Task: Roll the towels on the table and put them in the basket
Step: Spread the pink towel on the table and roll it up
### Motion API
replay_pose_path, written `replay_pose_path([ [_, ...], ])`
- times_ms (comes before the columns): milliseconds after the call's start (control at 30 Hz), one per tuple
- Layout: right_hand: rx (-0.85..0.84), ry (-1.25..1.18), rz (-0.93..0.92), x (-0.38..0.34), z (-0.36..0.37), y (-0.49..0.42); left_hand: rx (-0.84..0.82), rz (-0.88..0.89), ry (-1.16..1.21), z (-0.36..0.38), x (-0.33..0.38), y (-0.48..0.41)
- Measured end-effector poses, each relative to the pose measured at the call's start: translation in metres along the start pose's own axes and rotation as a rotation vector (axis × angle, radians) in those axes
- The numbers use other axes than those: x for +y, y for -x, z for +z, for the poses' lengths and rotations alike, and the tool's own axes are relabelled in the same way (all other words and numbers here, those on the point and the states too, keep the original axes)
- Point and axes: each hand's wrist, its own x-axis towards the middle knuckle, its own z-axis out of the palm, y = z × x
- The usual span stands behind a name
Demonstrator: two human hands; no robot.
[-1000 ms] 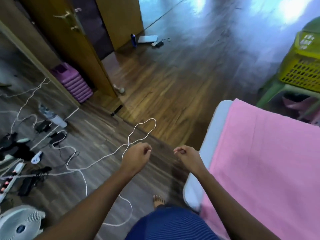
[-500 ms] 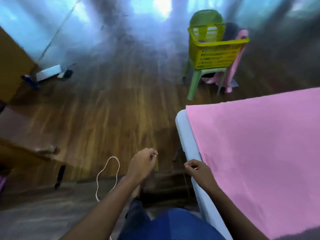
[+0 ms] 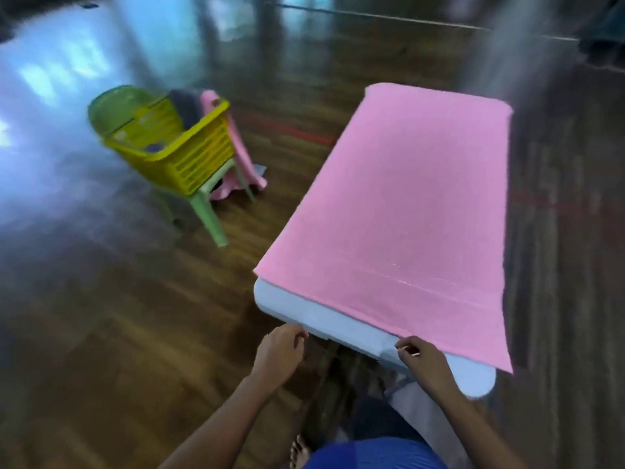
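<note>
The towel (image 3: 406, 204) lies spread flat on the worktop (image 3: 338, 323), covering nearly all of it except a strip along the near edge. The left hand (image 3: 280, 350) is at that edge's left end, and the right hand (image 3: 422, 363) is further right, just before the towel's near hem. Well to the left, on the floor (image 3: 101, 333), a chair (image 3: 206, 211) carries the basket (image 3: 189, 154), with a cloth (image 3: 243, 164) draped behind it.

A: Location type?
B: Domestic interior, most likely a room in a home.
A: Supporting evidence?
B: Glossy wood-plank floor (image 3: 101, 333). Green plastic chair (image 3: 209, 214) carrying a yellow laundry basket (image 3: 196, 157). Pink towel (image 3: 406, 198) spread flat on a white plastic worktop (image 3: 304, 309). Bare foot (image 3: 299, 453) on the floor. The far side of the room is blurred.
</note>
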Motion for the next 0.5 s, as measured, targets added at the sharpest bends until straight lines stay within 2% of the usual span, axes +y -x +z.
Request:
replay_pose_path([
  [100,0.106,0.002,0.077,0.017,0.002,-0.001,-0.049,0.090,-0.060,0.001,0.004,-0.037],
  [200,0.183,0.095,0.079,0.031,0.002,-0.016,-0.090,0.171,-0.122,0.005,0.012,-0.073],
  [367,0.259,0.427,-0.004,0.044,0.006,-0.036,-0.095,0.217,-0.264,0.010,0.017,-0.113],
  [500,0.217,0.627,0.038,0.052,0.003,-0.039,-0.124,0.235,-0.389,0.011,0.008,-0.131],
])
